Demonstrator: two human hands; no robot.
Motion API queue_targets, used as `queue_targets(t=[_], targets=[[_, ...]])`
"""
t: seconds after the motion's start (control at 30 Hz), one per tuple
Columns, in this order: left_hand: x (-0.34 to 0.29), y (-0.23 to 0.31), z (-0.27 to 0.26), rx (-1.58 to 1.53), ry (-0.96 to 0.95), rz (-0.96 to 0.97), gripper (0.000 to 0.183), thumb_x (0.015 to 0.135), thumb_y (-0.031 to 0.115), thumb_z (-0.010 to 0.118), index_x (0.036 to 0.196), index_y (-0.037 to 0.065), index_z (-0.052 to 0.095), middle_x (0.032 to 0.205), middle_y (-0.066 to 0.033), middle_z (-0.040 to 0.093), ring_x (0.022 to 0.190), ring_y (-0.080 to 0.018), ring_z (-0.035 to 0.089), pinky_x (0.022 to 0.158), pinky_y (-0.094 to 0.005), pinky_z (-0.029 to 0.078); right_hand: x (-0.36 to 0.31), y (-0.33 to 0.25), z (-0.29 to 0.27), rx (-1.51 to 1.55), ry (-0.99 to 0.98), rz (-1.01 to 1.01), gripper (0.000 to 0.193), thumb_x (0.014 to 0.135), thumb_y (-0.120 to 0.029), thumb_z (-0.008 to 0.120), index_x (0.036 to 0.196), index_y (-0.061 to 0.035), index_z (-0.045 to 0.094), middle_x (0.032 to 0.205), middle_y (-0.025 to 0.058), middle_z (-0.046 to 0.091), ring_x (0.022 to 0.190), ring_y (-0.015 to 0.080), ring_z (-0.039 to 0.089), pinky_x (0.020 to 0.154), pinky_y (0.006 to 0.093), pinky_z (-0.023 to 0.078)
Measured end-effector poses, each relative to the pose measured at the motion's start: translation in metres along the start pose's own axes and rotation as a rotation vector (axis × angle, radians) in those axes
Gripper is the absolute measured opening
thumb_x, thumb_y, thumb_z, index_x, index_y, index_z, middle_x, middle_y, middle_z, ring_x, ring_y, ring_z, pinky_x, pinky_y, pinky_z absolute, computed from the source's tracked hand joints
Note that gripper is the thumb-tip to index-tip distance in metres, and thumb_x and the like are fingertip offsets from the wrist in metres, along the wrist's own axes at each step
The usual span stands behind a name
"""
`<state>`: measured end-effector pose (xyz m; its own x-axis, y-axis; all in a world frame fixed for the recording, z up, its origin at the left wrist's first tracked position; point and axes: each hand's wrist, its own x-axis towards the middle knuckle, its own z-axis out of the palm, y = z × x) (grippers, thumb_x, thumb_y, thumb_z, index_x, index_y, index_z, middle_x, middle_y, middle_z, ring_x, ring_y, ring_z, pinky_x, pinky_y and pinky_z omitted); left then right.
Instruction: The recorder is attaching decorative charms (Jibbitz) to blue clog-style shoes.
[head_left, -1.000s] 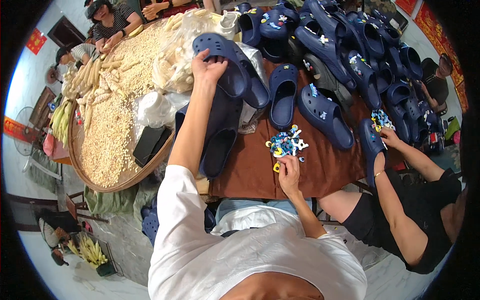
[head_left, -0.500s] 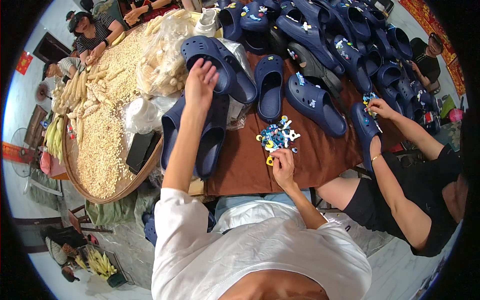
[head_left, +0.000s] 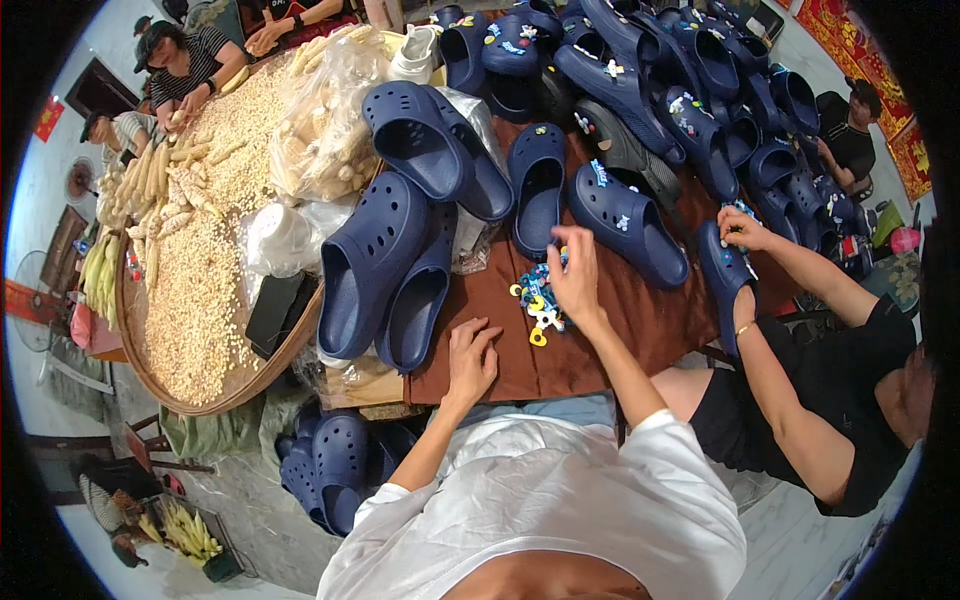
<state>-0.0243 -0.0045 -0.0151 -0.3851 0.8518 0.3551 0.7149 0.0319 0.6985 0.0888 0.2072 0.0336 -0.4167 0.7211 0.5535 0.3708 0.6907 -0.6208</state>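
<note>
My left hand (head_left: 472, 358) rests on the brown cloth near its front edge, fingers apart and slightly bent, holding nothing. Farther right, my right hand (head_left: 576, 282) is over a pile of small charms (head_left: 540, 305) in blue, white, yellow and black. Its fingers are bent with the thumb apart, close to the heel of a navy clog (head_left: 537, 190); I see nothing held in it. That clog lies with its heel toward me. Beside it, another navy clog (head_left: 628, 222) bears blue-and-white charms. Plain navy clogs (head_left: 376, 265) lie left of the pile.
A round basket tray (head_left: 135, 345) of corn kernels stands left, with a black phone (head_left: 279, 314) on it. Many clogs (head_left: 705, 140) are heaped at the far right. At right, a co-worker's hand (head_left: 745, 228) works on a navy clog (head_left: 722, 275). More clogs (head_left: 340, 455) lie below the table.
My left hand has left the plain clog at the far left and come back to the cloth's front edge. My right hand has moved forward from the charms' near side toward a clog's heel.
</note>
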Motion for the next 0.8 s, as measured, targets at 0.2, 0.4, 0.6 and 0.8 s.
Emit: queue_targets(t=[0.2,0.4,0.6,0.8], targets=[[0.003,-0.001,0.002,-0.011,0.006,-0.042,0.03,0.079,-0.001,0.062,0.107,0.006,0.069,0.118,-0.0136,0.06,0.116,-0.0352,0.053,0.099,-0.0447,0.041,0.057,0.046,0.035,-0.261,-0.069,0.154,0.051,0.088,-0.019,0.068,0.124,0.0064,0.044,0.114,0.0275,0.051,0.102,0.0458,0.056,0.088,0.0493,0.047],[0.001,-0.002,0.005,-0.036,0.04,-0.091,0.025,0.08,0.001,0.062,0.102,0.006,0.071,0.113,-0.013,0.064,0.114,-0.0342,0.055,0.098,-0.0446,0.042,0.064,0.058,0.046,-0.329,-0.2,0.283,0.046,0.089,-0.02,0.067,0.116,0.005,0.041,0.11,0.0304,0.054,0.099,0.0483,0.06,0.084,0.0535,0.049],[-0.003,-0.007,0.004,-0.064,0.03,-0.093,0.028,0.078,-0.001,0.062,0.103,0.006,0.07,0.115,-0.0123,0.064,0.114,-0.0339,0.055,0.098,-0.0442,0.043,0.062,0.059,0.035,-0.357,-0.306,0.394,0.042,0.091,-0.018,0.058,0.123,0.0054,0.043,0.111,0.0321,0.059,0.099,0.0509,0.06,0.087,0.0555,0.048],[0.001,-0.009,0.004,-0.081,0.063,-0.082,0.027,0.078,-0.002,0.061,0.103,0.006,0.07,0.113,-0.0125,0.064,0.113,-0.0335,0.056,0.098,-0.0435,0.043,0.049,0.021,0.0,-0.34,-0.209,0.304,0.027,0.093,-0.014,0.053,0.111,0.0039,0.046,0.109,0.0293,0.058,0.097,0.0496,0.061,0.084,0.0564,0.047]])
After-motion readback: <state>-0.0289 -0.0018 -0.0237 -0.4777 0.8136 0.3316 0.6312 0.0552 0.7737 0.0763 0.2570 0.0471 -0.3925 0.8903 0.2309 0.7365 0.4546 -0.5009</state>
